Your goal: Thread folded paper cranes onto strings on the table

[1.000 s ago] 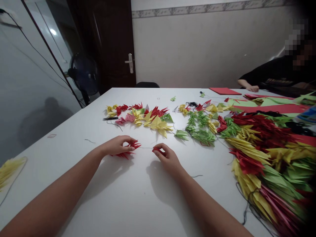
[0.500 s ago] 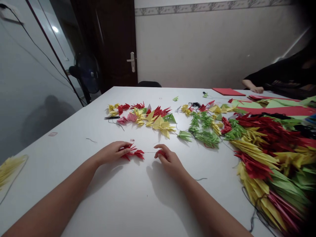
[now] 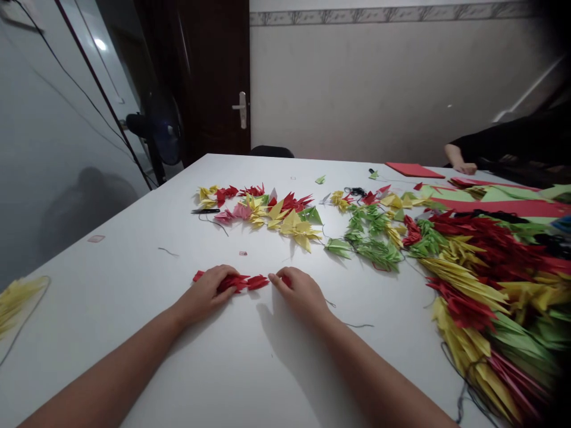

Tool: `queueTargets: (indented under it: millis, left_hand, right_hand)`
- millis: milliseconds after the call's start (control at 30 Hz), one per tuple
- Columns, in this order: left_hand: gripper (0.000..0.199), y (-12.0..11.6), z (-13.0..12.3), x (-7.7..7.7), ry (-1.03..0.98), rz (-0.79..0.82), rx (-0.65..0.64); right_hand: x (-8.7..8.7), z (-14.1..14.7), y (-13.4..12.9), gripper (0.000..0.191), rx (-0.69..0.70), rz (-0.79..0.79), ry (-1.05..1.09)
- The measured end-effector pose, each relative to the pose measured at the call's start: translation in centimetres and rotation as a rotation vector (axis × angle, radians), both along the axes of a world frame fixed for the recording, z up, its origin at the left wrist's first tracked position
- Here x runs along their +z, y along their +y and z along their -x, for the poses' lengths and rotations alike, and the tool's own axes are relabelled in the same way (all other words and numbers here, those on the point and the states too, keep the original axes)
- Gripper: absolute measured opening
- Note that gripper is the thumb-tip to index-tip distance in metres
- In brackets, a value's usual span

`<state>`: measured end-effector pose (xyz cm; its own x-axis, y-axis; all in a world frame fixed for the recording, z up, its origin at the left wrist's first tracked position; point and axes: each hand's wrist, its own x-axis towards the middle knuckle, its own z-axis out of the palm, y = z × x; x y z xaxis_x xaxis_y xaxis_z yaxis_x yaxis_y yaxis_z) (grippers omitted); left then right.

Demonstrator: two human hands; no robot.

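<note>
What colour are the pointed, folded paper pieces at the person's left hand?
The pointed, folded paper pieces are red, showing best in the head view.

Matt red folded paper (image 3: 257, 282), smooth white tabletop (image 3: 223, 368), glossy dark door (image 3: 214, 77), shiny metal handle (image 3: 242, 110)

The red folded-paper pieces (image 3: 241, 283) lie on the white flat-topped table (image 3: 214, 368), before the multicoloured folded-paper row (image 3: 292, 224). The multicoloured folded-paper heap (image 3: 468, 282) lies at right; the slender black tool (image 3: 206, 211) lies at the row's left end.
</note>
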<state>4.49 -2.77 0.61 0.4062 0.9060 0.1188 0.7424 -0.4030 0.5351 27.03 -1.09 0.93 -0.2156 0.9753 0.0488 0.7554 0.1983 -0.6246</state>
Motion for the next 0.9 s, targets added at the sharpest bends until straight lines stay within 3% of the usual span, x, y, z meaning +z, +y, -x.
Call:
queueTargets:
  millis: [133, 300, 600, 900]
  left_hand:
    - [0.028, 0.1, 0.4, -0.4, 0.004, 0.014, 0.006]
    - [0.03, 0.3, 0.6, -0.5, 0.006, 0.021, 0.0]
    - [0.026, 0.3, 0.4, -0.6, -0.009, 0.003, 0.04]
    - [0.029, -0.3, -0.1, -0.3, 0.004, -0.002, 0.074]
  right_hand:
    - [0.5, 1.3, 0.4, 0.036, 0.001, 0.08, -0.005]
    - [0.3, 1.8, 0.2, 0.018, 0.031, 0.115, 0.039]
    - [-0.1, 1.4, 0.2, 0.019, 0.057, 0.296, 0.439]
    - [-0.2, 2.4, 0.2, 0.02, 0.107, 0.285, 0.351]
